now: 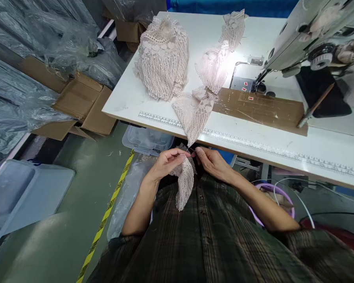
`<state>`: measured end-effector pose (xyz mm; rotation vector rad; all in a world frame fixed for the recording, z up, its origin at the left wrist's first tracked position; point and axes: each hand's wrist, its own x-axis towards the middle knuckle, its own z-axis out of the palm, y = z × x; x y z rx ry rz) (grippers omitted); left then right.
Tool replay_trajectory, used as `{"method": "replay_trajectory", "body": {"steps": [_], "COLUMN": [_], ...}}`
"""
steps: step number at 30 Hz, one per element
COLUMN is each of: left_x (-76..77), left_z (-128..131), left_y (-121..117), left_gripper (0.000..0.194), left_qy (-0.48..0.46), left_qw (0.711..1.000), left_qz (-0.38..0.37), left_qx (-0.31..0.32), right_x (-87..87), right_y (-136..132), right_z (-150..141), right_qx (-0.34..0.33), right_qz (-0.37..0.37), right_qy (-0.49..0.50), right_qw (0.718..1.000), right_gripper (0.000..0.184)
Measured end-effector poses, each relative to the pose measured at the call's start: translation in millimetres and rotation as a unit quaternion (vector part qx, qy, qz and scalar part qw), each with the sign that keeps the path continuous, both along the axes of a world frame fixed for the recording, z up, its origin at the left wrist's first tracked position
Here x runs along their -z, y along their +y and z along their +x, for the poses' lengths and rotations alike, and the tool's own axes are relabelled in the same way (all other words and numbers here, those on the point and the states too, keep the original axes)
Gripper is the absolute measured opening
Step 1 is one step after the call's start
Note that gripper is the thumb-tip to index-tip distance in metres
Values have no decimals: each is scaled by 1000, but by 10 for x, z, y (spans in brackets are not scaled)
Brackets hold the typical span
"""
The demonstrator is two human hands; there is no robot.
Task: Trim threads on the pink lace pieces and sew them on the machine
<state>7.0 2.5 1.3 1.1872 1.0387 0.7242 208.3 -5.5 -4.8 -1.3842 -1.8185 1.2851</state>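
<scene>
In front of my chest, my left hand (168, 162) pinches the edge of a cream lace piece (185, 184) that hangs down over my shirt. My right hand (214, 163) is closed close beside it, thumb against fingers. A thin dark sliver shows at its fingertips, too small to name. Just above the hands, the pointed tip of a lace strip (194, 112) drops over the table edge. More bunched lace (214, 68) continues from it up the table. A thick stack of lace pieces (165, 59) lies at the table's left.
A sewing machine (301, 39) stands at the right of the white table (126, 94), with a cardboard strip (259, 112) before it. A brush (315, 105) lies at the right. Open cartons (79, 98), plastic bins (41, 192) and a purple-rimmed basket (292, 212) surround the table.
</scene>
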Motion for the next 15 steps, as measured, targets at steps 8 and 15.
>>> {"method": "replay_trajectory", "body": {"steps": [8, 15], "left_x": [-89, -87], "left_z": [0, -21], "left_y": [-10, 11], "left_gripper": [33, 33], "left_qy": [41, 35], "left_qw": [999, 999], "left_qz": [-6, -16], "left_qx": [15, 28], "right_x": [-8, 79], "right_y": [68, -52], "right_z": [-98, -53], "right_qx": [38, -45], "right_qz": [32, 72], "right_qy": [-17, -45], "right_qw": [999, 995], "right_gripper": [54, 42]}}
